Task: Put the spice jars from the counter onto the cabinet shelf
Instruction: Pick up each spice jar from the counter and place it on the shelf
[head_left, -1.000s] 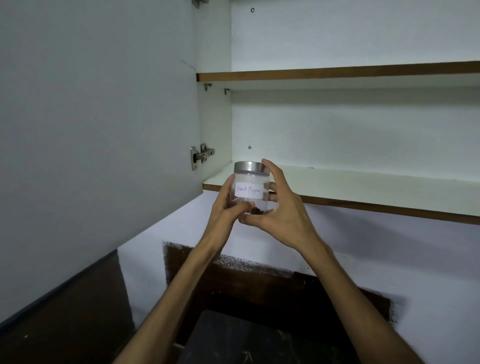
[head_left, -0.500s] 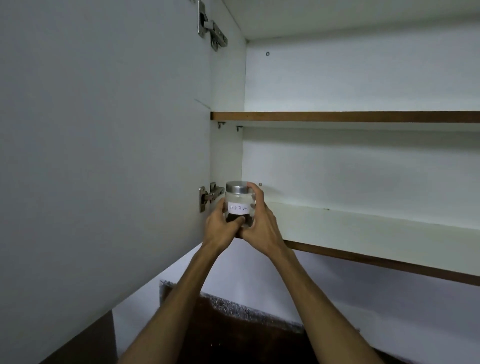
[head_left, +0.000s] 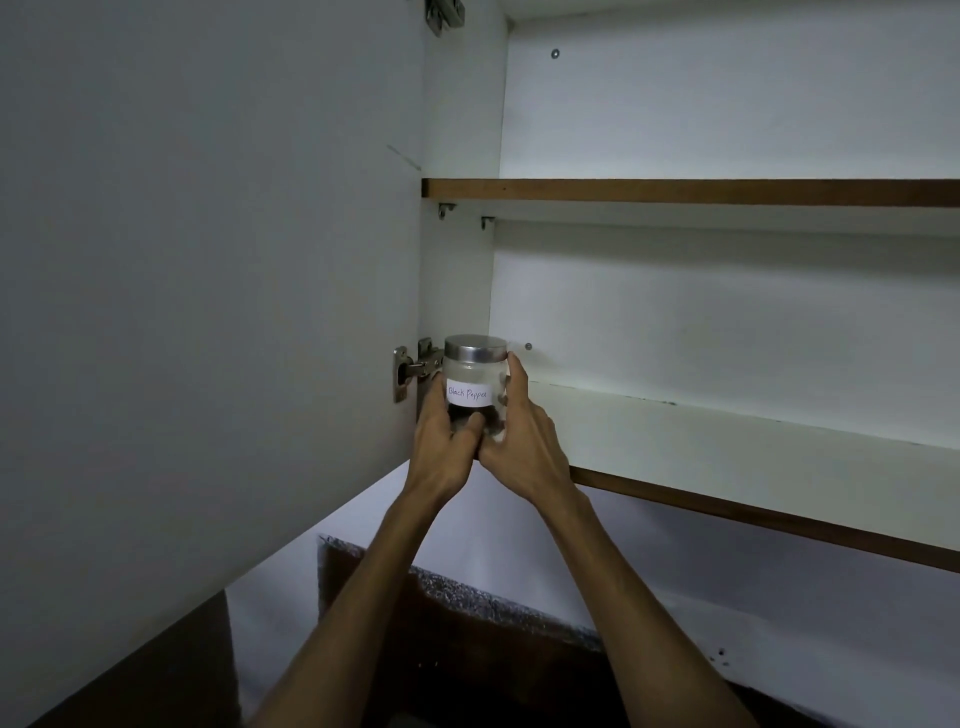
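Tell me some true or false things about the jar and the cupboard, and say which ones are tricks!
1. Both hands are holding the jar. True: the left hand and the right hand wrap it from either side.
2. The jar's label says "Sugar". False: it reads "Black Pepper".
3. The jar has a shiny metal lid. True.
4. The jar is up at the top shelf. False: it is at the left end of the lower shelf, well below the upper shelf.
5. The cupboard door is closed. False: the door is swung open on the left, with its hinge showing beside the jar.
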